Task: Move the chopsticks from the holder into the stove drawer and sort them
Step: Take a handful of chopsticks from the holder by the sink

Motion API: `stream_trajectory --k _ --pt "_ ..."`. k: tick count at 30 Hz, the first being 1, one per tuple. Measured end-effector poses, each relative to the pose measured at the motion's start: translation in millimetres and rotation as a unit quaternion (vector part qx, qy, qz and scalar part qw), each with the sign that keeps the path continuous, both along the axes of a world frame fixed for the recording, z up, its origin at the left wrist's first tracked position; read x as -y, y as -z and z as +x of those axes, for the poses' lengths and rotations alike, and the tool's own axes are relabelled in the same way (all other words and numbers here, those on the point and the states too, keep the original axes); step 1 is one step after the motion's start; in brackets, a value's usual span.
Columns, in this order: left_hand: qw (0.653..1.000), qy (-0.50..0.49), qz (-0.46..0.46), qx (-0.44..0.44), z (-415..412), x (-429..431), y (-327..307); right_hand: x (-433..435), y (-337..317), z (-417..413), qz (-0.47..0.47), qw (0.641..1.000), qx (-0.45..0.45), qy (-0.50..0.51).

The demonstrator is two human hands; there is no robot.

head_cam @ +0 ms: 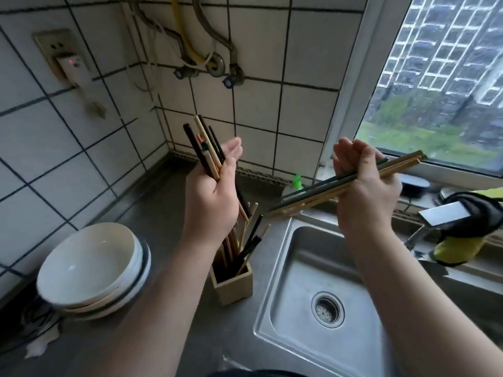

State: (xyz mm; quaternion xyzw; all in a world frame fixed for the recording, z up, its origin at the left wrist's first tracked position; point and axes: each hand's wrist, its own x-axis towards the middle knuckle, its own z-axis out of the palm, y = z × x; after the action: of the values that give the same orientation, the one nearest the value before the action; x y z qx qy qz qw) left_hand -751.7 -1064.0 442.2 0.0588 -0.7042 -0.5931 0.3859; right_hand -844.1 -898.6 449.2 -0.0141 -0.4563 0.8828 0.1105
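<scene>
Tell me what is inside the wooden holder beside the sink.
Dark and pale chopsticks stand leaning in the holder. Its walls hide their lower ends, and the left hand covers some tops, so no count.

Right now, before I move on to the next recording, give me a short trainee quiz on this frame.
1. True or false: the holder is empty.
2. The stacked bowls sit: (a) in the sink, (b) left of the holder, (c) on the windowsill.
3. What does the right hand grip?
Key: 1 false, loose chopsticks stand in it. 2 b. 3 a chopstick bundle, held near level.
</scene>
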Motion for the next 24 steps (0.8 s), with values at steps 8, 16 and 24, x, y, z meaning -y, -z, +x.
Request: stream_trajectory --k 8,16,24 --pt "0.991 0.125 0.044 -0.010 -42.7 -48.7 -4.5 -67.4 -8.1 13.1 -0.013 0.993 -0.009 0.118" --pt "0.939 0.338 0.056 0.026 -53.6 -143.8 29.4 -161.5 26.3 67.4 0.006 0.966 0.011 0.259" --pt "0.858 0.498 0.019 0.123 2.8 -263.9 76.2 -259.6 61.2 178.2 0.058 0.931 0.055 0.355"
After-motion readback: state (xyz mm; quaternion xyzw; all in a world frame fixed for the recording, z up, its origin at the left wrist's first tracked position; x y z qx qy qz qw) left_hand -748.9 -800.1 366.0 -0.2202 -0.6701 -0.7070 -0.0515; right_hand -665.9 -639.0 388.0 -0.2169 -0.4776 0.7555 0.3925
